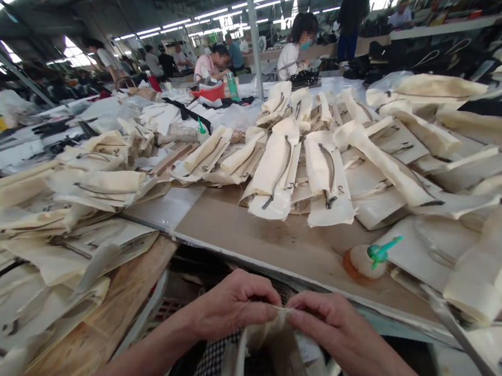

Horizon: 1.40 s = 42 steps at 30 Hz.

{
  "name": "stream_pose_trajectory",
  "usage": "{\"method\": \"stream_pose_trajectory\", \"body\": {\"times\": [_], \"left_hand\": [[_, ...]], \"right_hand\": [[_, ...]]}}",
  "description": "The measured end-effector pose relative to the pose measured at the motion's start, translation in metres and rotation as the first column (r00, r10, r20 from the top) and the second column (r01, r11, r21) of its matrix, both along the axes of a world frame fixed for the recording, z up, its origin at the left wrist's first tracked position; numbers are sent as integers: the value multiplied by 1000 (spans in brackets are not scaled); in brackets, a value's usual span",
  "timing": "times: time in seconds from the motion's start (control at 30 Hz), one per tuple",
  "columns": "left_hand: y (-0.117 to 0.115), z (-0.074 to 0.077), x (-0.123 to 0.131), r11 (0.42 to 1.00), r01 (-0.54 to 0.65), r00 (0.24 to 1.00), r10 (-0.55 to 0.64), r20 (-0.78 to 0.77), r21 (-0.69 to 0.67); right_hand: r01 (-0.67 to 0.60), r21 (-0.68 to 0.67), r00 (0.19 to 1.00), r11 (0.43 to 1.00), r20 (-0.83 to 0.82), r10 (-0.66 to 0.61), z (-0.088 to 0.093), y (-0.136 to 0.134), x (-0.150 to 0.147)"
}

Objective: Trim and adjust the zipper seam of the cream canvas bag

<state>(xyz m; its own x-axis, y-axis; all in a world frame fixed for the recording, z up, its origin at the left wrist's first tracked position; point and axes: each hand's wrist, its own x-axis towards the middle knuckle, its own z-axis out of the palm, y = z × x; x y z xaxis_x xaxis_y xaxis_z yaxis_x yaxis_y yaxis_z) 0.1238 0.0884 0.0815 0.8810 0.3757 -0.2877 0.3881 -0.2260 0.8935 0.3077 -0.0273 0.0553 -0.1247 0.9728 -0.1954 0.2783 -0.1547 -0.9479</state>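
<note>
Low in the middle of the head view, a cream fabric piece hangs over the lap, its top edge pinched from both sides. My left hand closes thumb and fingers on that edge. Almost touching it, my right hand grips the same edge a little to the right. The lower part of the fabric piece runs out of the frame. Just beyond the hands lie two cream fabric pieces with dark zippers on the table. A small glue bottle with a green nozzle stands right of the hands.
The brown table edge runs just past the hands. Cream pieces lie heaped at left, partly on a wooden board, with more piles at right. A white plastic basket sits below. A metal pole and several people appear farther back.
</note>
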Motion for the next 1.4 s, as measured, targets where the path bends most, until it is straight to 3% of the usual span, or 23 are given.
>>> {"method": "stream_pose_trajectory", "body": {"times": [0.37, 0.53, 0.7, 0.8, 0.9, 1.07, 1.4], "left_hand": [[-15, 5, -7, 996, -76, 996, 78, -36, 47], [-25, 11, -6, 985, -115, 990, 124, -70, 128], [-41, 12, -2, 919, -200, 964, 247, -101, 339], [-47, 7, 2, 882, -262, 944, 318, -85, 392], [-46, 4, 4, 895, -285, 942, 328, -71, 343], [-43, 12, -3, 953, -226, 970, 238, -40, 202], [-50, 18, -16, 967, -231, 972, 233, -3, 109]], "right_hand": [[3, 23, 998, 1000, 64, -5, 7, -4, -11], [18, 49, 997, 999, 69, -22, 9, -8, -14], [37, 116, 988, 993, 148, -54, 7, -12, -19], [59, 146, 977, 987, 194, -88, 5, -14, -19], [75, 137, 979, 988, 176, -99, 4, -16, -17], [89, 131, 986, 987, 127, -106, 6, -24, -16], [106, 170, 994, 980, 24, -111, 6, -29, -21]]}}
